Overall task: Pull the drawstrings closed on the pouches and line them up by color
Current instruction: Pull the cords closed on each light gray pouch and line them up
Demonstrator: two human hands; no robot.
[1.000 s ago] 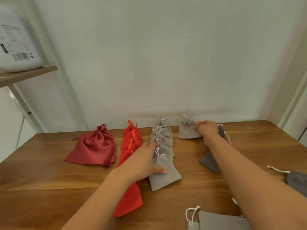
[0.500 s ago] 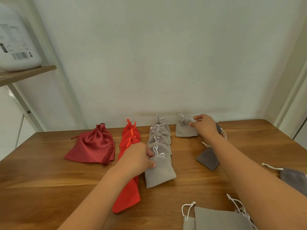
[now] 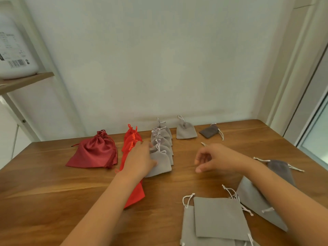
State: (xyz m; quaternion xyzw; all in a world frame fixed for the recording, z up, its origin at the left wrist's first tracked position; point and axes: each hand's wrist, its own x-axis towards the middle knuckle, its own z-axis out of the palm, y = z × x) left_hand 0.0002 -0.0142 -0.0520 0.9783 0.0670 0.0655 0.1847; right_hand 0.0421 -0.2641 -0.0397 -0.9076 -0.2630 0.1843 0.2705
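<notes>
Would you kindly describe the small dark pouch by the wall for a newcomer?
Follow the table to its far edge by the wall. The dark pouch lies rightmost there, beside a lone light grey pouch. In that back row only it is charcoal.

The left hand (image 3: 140, 160) rests on the nearest light grey pouch (image 3: 162, 166) of a row between orange-red pouches (image 3: 133, 138) and the right hand (image 3: 218, 160), which hovers empty, fingers loosely curled, over the wooden table (image 3: 53, 192).

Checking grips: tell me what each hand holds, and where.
Right hand: nothing. Left hand lies on the left side of the front grey pouch; grip unclear.
</notes>
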